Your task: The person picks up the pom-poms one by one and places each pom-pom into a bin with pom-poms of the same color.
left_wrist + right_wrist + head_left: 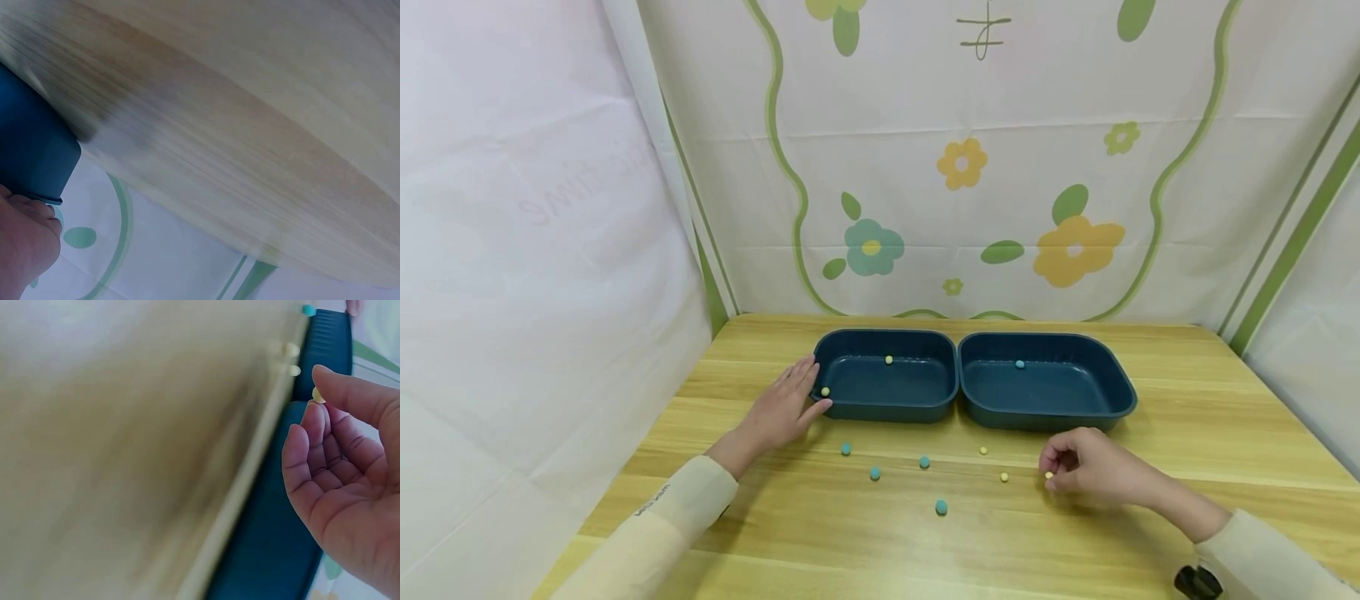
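Observation:
My right hand (1093, 467) pinches a small yellow ball (318, 395) between thumb and fingertips, above the table in front of the right tray (1045, 420). The other fingers are curled in towards the palm. At the left end of the left tray (887, 412), my left hand (781, 410) rests with fairly straight fingers along the rim and the thumb at the near corner. Inside the left tray lie two yellow balls, one at the back (889, 360) and another near the left wall (825, 392). A blue ball (1019, 365) lies in the right tray.
On the wooden table (820, 542), several blue balls, one nearest (942, 507), lie in front of the trays. Two loose yellow balls, the nearer one (1004, 477) and a farther one (983, 451), lie left of my right hand. A flower-printed curtain (925, 217) hangs behind.

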`<state>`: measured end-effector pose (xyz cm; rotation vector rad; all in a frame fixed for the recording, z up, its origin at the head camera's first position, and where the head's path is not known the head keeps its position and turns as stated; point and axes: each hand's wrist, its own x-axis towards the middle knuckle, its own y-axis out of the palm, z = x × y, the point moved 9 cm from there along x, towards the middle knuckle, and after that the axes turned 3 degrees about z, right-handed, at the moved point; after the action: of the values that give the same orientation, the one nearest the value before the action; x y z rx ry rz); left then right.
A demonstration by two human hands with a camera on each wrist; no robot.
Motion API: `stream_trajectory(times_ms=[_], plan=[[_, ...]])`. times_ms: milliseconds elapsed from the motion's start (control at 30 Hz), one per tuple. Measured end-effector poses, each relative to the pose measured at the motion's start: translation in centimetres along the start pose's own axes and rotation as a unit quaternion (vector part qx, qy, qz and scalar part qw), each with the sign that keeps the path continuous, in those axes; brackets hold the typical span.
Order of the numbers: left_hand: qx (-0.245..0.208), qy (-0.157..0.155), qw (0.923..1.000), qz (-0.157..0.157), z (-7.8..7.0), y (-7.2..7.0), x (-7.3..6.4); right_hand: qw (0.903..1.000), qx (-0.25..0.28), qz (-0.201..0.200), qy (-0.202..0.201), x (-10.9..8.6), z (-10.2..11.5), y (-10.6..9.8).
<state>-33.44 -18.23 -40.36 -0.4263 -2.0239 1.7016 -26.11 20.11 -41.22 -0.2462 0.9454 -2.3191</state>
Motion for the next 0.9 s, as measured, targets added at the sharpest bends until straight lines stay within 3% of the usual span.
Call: stream_trajectory(times_ms=[500,900], plan=[[0.000,0.008,0.9999,-0.010,-0.2,-0.2,0.0,0.9963,-0.027,-0.076,-0.031,3.6,5.1,-4.0],[0.002,0.003,1.0000,-0.007,-0.2,-0.1,0.0,0.9926,0.005,-0.121,0.009,9.4,5.9,-5.5]])
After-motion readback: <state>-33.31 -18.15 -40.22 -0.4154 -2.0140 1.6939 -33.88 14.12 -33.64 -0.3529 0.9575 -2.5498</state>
